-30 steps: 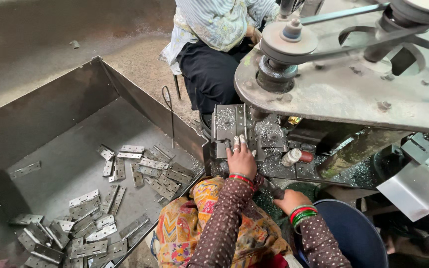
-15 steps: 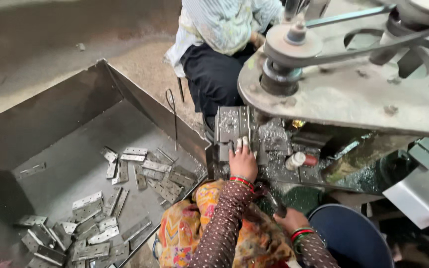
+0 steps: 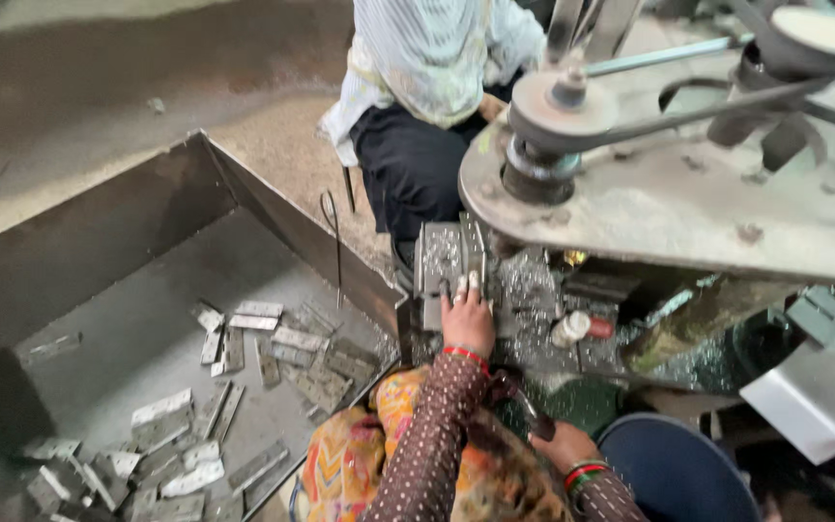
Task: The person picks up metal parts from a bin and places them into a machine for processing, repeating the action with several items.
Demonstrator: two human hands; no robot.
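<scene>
While the belt-driven machine [image 3: 688,184] fills the upper right, your left hand [image 3: 468,319] presses its fingers together on the metal block [image 3: 448,259] at centre; a slip risks pinching. Your right hand [image 3: 561,443], lower centre, grips a dark handle [image 3: 530,414].

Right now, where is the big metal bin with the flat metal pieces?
In the head view, the metal bin fills the left side, beside the person's left hand, which rests on the machine's metal block.
</scene>
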